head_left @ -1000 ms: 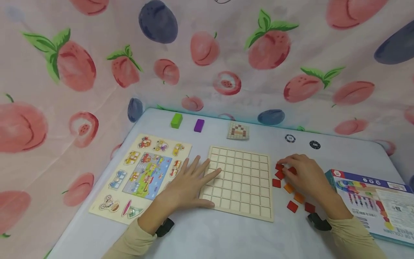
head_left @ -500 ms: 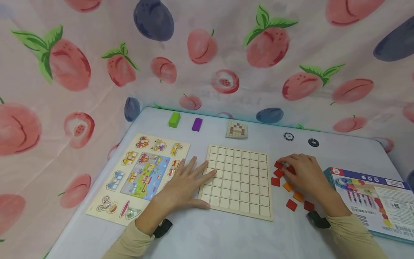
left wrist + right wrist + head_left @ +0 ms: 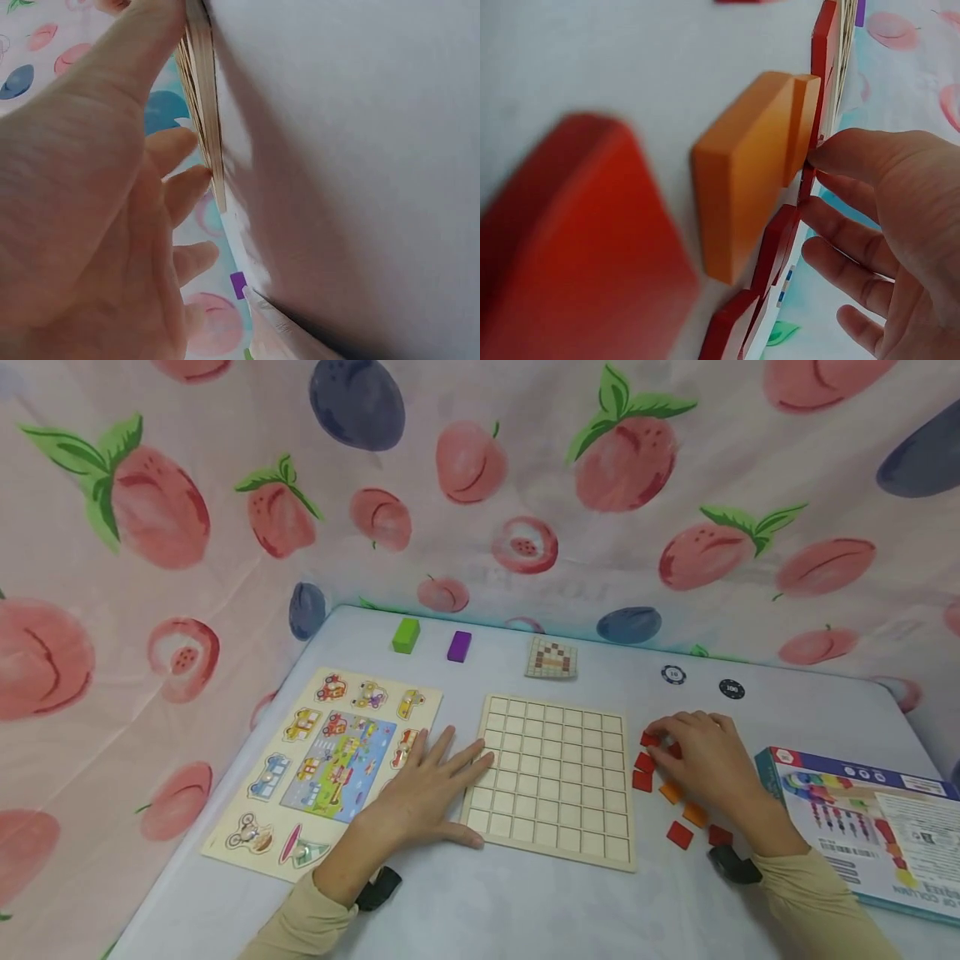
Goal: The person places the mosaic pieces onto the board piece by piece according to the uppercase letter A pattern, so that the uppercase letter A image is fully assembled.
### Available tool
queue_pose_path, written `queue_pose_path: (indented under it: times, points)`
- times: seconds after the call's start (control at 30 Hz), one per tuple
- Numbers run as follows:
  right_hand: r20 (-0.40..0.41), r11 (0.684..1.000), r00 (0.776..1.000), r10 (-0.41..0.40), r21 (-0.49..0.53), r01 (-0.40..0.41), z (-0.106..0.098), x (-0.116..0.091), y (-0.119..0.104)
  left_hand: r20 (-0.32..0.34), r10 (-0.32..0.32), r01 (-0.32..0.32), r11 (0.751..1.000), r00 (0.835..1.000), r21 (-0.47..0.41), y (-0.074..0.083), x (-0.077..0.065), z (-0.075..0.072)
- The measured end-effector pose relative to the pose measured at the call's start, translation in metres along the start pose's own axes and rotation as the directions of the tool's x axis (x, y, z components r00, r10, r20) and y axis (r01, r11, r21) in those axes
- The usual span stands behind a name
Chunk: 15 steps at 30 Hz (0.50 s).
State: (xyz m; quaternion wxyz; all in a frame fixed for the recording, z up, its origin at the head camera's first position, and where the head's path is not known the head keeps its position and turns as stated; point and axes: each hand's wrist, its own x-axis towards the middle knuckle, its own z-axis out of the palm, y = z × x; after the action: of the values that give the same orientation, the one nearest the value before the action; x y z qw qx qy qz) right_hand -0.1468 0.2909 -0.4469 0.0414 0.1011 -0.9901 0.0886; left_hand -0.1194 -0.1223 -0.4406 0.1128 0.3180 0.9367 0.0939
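A pale wooden board with a square grid (image 3: 555, 777) lies mid-table. My left hand (image 3: 420, 793) is spread flat along its left side, index fingertip at the edge and thumb near the lower left corner. In the left wrist view its fingers (image 3: 191, 191) reach to the board's edge (image 3: 206, 97). My right hand (image 3: 705, 756) pinches a small red square tile (image 3: 648, 739) between thumb and forefinger, right of the board. Beside it lie more red tiles (image 3: 642, 781) and orange tiles (image 3: 695, 815). One red tile is partly hidden under the hand.
A vehicle puzzle board (image 3: 341, 768) lies left, partly under the left arm. Along the back stand a green block (image 3: 406, 636), a purple block (image 3: 459, 647), a pattern card (image 3: 551, 658) and two chips (image 3: 673, 674). A printed box (image 3: 862, 827) lies at right.
A red tile by the right thumb has shifted to line up above its neighbour. The left fingers have drawn back slightly from the grid to the board's left edge.
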Motion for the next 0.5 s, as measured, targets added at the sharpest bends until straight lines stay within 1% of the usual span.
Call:
queue_pose_path:
  times: [0.17,0.3,0.5]
  points:
    - [-0.037,1.000,0.999,-0.020,0.015,0.021,0.001,0.004,-0.001,0.011,-0.004,0.004,1.000,1.000,-0.020,-0.001,-0.001,0.001]
    - [-0.074,0.998,0.995,-0.060,0.032,0.062,0.001,0.014,-0.008,0.011,-0.005,0.005,0.999,1.000,-0.035,-0.001,-0.002,0.001]
    - [-0.040,0.990,0.991,-0.131,0.045,0.133,0.003,0.039,-0.033,0.008,-0.008,0.009,0.999,1.000,-0.047,0.000,-0.003,0.001]
